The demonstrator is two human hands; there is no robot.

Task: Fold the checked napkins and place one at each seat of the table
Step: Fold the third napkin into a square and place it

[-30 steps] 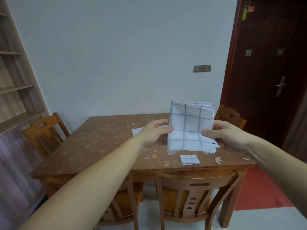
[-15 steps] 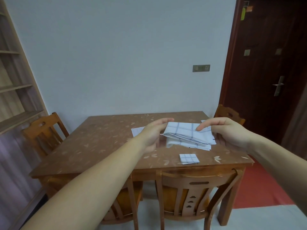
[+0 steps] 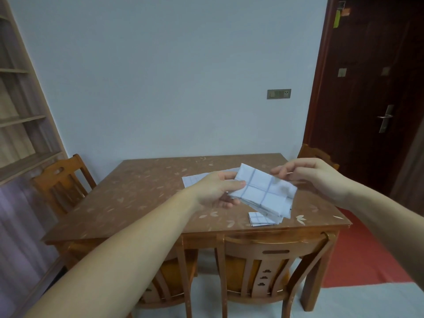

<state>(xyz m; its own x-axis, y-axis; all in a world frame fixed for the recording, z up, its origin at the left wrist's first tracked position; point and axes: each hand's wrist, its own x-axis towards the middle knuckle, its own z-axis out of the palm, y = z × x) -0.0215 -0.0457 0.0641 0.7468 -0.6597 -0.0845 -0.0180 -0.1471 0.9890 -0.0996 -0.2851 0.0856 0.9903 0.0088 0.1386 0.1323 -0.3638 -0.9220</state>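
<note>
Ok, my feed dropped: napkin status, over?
Left grip holds checked napkin above table. Right grip at its right edge, hold unclear. Small folded napkin lies at near seat. Nothing in the way.

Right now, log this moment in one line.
left hand holds checked napkin | right hand pinches its edge | folded napkin on table

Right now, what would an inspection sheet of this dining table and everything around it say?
Surface: brown wooden table with a leaf pattern.
Job's things: checked napkin held above the table, partly folded; small folded napkin lying near the front edge; flat napkins further back.
Clutter: nothing seen.
Hands: left hand pinches the checked napkin; right hand at its far edge, grip blurred.
Cables: nothing seen.
Surroundings: chairs, shelf, dark door, wall socket, red floor.
</note>
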